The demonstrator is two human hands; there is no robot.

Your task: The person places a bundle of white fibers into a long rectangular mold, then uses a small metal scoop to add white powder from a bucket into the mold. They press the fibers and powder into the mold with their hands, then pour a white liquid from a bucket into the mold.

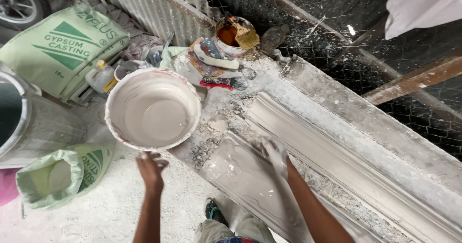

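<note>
Green printed sack (57,45) lies at upper left, beside a white plastic bottle (99,75). An opened green bag (50,179) of white powder stands at lower left. A small tin holding a paintbrush (245,37) sits near the corrugated sheet (149,5). Wire mesh (365,12) spans the upper right.

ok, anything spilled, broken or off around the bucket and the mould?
Yes. Crumbled, dried plaster debris litters the bench between the white bucket and the long mould. The right hand is coated in wet plaster; the left hand hovers bare below the bucket's rim.
</note>
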